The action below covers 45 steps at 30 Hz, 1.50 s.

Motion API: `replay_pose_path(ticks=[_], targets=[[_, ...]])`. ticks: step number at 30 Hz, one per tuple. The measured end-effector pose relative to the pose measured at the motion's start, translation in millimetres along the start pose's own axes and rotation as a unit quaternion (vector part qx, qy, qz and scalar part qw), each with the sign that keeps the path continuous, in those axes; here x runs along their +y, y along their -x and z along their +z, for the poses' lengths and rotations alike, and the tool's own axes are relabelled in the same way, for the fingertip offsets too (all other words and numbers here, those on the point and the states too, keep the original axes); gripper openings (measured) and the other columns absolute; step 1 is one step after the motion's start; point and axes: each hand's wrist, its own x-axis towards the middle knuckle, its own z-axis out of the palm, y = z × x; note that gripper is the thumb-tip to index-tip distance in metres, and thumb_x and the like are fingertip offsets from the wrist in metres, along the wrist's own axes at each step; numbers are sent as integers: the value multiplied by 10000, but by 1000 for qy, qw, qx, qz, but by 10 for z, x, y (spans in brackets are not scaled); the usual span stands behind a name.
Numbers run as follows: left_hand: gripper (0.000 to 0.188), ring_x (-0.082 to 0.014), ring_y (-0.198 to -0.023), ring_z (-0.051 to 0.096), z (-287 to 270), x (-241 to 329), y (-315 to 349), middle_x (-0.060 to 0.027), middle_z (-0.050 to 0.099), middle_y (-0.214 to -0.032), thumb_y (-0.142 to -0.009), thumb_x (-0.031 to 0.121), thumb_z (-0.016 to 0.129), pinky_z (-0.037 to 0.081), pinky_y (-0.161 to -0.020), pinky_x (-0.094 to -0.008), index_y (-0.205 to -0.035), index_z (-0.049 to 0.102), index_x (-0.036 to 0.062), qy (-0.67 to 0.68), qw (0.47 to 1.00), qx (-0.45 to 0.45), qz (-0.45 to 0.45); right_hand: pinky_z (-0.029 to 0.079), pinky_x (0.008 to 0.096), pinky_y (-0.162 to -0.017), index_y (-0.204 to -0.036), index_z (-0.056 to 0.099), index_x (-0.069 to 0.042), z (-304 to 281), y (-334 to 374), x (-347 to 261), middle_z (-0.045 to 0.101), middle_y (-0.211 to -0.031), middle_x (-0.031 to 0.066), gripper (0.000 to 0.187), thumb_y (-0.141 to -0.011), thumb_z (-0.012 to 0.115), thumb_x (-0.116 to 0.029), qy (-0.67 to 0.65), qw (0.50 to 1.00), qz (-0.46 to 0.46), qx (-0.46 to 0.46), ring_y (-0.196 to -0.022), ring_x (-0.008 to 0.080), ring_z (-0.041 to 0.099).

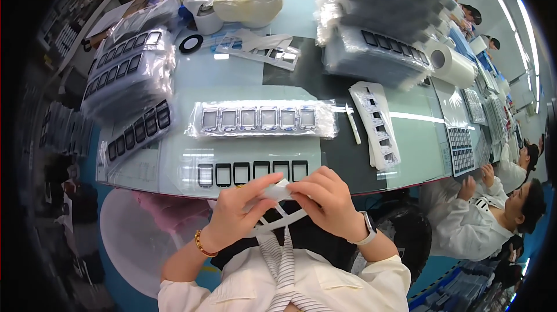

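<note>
Just over the table's front edge, my left hand (pixel 241 210) and my right hand (pixel 326 205) are close together. Thumbs and fingertips of both pinch a small whitish piece of film (pixel 277 191). Below it hangs a curved white strip with cutouts (pixel 283 219), partly hidden by my fingers; whether the two are joined I cannot tell. Beyond my hands lies a row of black rectangular frames (pixel 241 174), the leftmost looking silvery inside. Behind that row is a clear plastic sleeve (pixel 199 120) with several window-like frames in a line.
White cutout strips (pixel 380 132) are piled on the right beside a white pen (pixel 353 123). Plastic-wrapped stacks stand at left (pixel 125 80) and back right (pixel 377 51). A black tape roll (pixel 191 43) lies behind. A co-worker in white (pixel 473 219) sits at the right.
</note>
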Motion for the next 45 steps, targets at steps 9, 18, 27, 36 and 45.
replay_pose_path(ticks=[9,18,27,36,45], targets=[[164,-228,-658,686,70,-164,49,-111,718,-751,-944,54,703,485,-586,-345,-1081,793,59,-123,992,13,33,491,364,-701,-975,705,-67,58,82,54,672,-966,77,259,-764,809,41,-17,999,35,-19,-785,274,589],[181,-321,-641,665,128,-458,118,-149,706,-755,-968,188,700,502,-598,-391,-900,771,36,-190,981,-25,-38,491,360,-724,-915,687,-56,-248,135,-88,713,-873,69,184,-797,744,73,-141,989,20,-47,-798,241,633],[208,-291,-565,603,313,-523,96,-162,651,-681,-975,200,709,453,-553,-384,-896,749,11,-173,978,16,-111,483,341,-776,-934,687,-41,-43,258,251,713,-920,69,187,-803,740,83,-157,984,76,-27,-827,237,626],[294,-193,-472,528,170,-453,-8,-107,550,-558,-1033,208,674,380,-481,-336,-829,664,-5,-127,981,59,-138,525,351,-687,-997,707,-28,-80,321,-5,724,-969,88,303,-707,795,-25,-48,994,-98,-26,-795,258,660],[351,-103,-786,749,96,-239,-142,-53,777,-951,-992,79,690,598,-709,-233,-1333,688,-3,243,923,-128,-269,508,355,-720,-1010,672,-73,-103,312,7,715,-985,56,285,-783,819,15,-83,995,-46,-33,-827,265,627]])
